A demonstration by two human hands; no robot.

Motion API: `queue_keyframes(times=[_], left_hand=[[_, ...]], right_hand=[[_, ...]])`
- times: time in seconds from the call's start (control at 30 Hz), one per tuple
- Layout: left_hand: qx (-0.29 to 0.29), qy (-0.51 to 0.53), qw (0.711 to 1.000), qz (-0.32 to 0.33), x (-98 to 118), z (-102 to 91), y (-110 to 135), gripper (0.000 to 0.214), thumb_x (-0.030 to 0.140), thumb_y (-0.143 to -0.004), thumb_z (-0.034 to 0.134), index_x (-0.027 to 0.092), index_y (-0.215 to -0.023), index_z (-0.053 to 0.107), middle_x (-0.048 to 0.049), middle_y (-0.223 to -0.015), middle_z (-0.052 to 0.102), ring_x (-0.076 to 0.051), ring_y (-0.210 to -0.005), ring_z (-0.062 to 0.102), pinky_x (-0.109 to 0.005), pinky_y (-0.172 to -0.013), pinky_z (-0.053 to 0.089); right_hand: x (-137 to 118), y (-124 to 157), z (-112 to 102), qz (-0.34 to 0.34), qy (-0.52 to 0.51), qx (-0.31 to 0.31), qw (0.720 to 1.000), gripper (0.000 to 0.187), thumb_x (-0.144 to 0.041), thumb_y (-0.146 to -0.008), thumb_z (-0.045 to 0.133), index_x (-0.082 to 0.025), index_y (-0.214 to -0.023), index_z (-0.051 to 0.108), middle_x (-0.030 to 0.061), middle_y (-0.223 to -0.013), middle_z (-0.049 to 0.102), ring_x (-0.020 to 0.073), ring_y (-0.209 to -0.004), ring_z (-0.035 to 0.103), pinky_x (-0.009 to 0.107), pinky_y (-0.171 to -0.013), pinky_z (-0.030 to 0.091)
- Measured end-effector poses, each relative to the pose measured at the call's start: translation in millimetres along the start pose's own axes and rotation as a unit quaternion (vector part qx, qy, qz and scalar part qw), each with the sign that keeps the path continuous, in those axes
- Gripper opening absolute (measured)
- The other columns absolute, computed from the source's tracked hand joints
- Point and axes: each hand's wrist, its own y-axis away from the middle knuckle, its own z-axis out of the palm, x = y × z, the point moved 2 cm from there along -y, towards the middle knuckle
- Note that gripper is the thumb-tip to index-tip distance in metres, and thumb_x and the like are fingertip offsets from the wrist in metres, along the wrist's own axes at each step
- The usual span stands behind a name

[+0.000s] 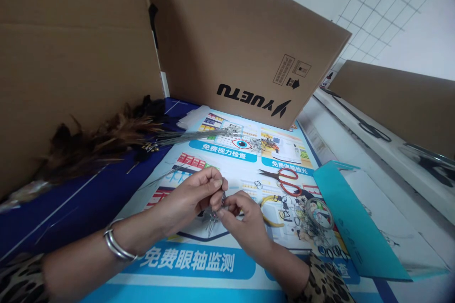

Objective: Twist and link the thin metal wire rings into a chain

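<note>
Just over the printed sheet, my left hand and my right hand meet fingertip to fingertip. Both are closed in a pinch on a small, dark silvery metal piece; its exact kind is too small to make out, and fingers cover part of it. Thin silvery pieces show below the fingers, partly hidden. Right of my right hand is a yellow curved handle. Beyond it rest red-handled scissors, blades pointing left, with small rings beside the tips.
Small metal parts and dark rings lie around a round clear container. A turquoise folded box stands at right. Thin wires and a small-parts pile lie farther back. Brown feathers are at left; a cardboard panel rises behind.
</note>
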Motion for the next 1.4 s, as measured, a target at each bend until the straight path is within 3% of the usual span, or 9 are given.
queue_keyframes(times=[0.27, 0.43, 0.57, 0.7, 1.0, 1.4], left_hand=[[0.006, -0.098, 0.995, 0.028, 3, -3.9, -3, 0.016, 0.032, -0.09, 0.05, 0.018, -0.082, 0.047, 0.0038, -0.065, 0.048, -0.008, -0.052, 0.042, -0.022, -0.053, 0.034], [0.033, -0.231, 0.968, 0.096, 13, -6.1, -2, 0.017, 0.032, -0.09, 0.047, 0.019, -0.08, 0.045, 0.0043, -0.073, 0.046, -0.008, -0.053, 0.041, -0.022, -0.051, 0.035], [0.025, -0.278, 0.956, 0.094, 15, -4.7, -2, 0.015, 0.031, -0.09, 0.044, 0.019, -0.081, 0.045, 0.0047, -0.069, 0.046, -0.009, -0.054, 0.042, -0.023, -0.053, 0.035], [-0.002, -0.281, 0.957, 0.075, 10, -5.8, -4, 0.015, 0.031, -0.09, 0.045, 0.018, -0.084, 0.05, 0.0049, -0.06, 0.046, -0.01, -0.053, 0.043, -0.023, -0.053, 0.034], [-0.001, -0.267, 0.963, 0.039, -1, -13.6, 1, 0.016, 0.034, -0.086, 0.053, 0.018, -0.09, 0.057, 0.0021, -0.066, 0.05, -0.012, -0.058, 0.045, -0.022, -0.053, 0.033], [0.032, -0.224, 0.973, 0.047, -9, -16.3, 6, 0.012, 0.031, -0.085, 0.055, 0.019, -0.087, 0.056, 0.002, -0.068, 0.053, -0.013, -0.061, 0.048, -0.023, -0.057, 0.04]], right_hand=[[-1, -1, -3, 0.061, -0.047, -0.016, 0.997, 0.005, -0.015, -0.073, 0.06, -0.016, -0.067, 0.059, -0.0021, -0.068, 0.05, 0.0104, -0.061, 0.045, 0.023, -0.058, 0.038], [-5, -1, -5, 0.055, -0.054, -0.031, 0.997, 0.006, -0.014, -0.072, 0.059, -0.016, -0.067, 0.058, -0.0022, -0.068, 0.049, 0.0099, -0.06, 0.045, 0.022, -0.056, 0.037], [-2, -1, -6, 0.054, -0.075, -0.036, 0.995, 0.006, -0.016, -0.073, 0.06, -0.016, -0.068, 0.059, -0.0023, -0.068, 0.049, 0.0099, -0.06, 0.044, 0.022, -0.057, 0.036], [7, 0, -5, 0.085, -0.128, -0.044, 0.987, 0.006, -0.02, -0.075, 0.062, -0.017, -0.07, 0.06, -0.0028, -0.066, 0.05, 0.0096, -0.059, 0.042, 0.021, -0.055, 0.034], [10, 0, -7, 0.132, -0.203, -0.038, 0.97, 0.01, -0.023, -0.073, 0.066, -0.015, -0.07, 0.061, -0.0039, -0.061, 0.048, 0.0088, -0.057, 0.04, 0.022, -0.054, 0.031], [12, 1, -10, 0.168, -0.244, -0.043, 0.954, 0.009, -0.025, -0.072, 0.066, -0.016, -0.073, 0.066, -0.0011, -0.066, 0.057, 0.0109, -0.061, 0.044, 0.023, -0.058, 0.034]])
